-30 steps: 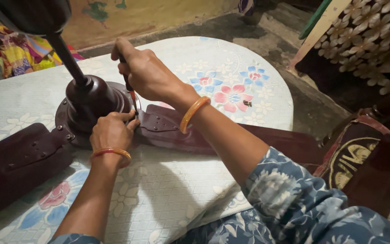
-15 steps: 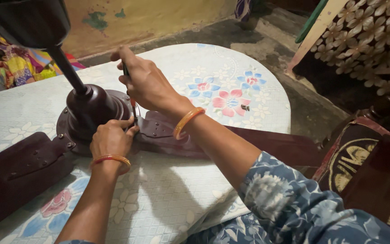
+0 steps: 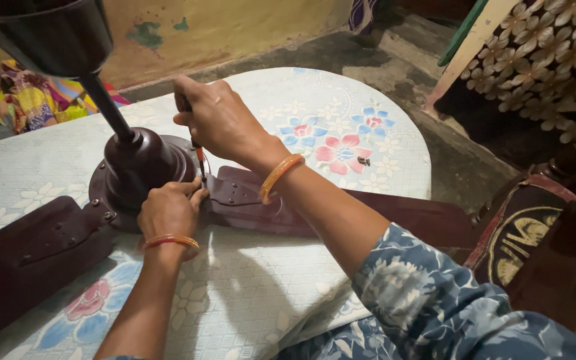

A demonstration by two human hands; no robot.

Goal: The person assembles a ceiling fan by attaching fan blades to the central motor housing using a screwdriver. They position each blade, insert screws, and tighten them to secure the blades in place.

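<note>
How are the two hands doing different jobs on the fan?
The right hand is raised and wrapped round a screwdriver, its shaft pointing down at the fan; the left hand sits low, fingertips pinched by the tip at the fan motor's edge. The right hand reaches across a fan blade; the left rests near the tablecloth. Both wrists wear orange bangles.

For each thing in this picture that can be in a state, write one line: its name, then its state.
Ceiling fan motor: lying on the table, rod tilted up.
Right blade: lying flat, bracket at the motor.
Left blade: lying flat beside the motor.
Screwdriver: upright, tip at the bracket.
Right hand: closed around the screwdriver.
Left hand: fingers at the tip.
</note>
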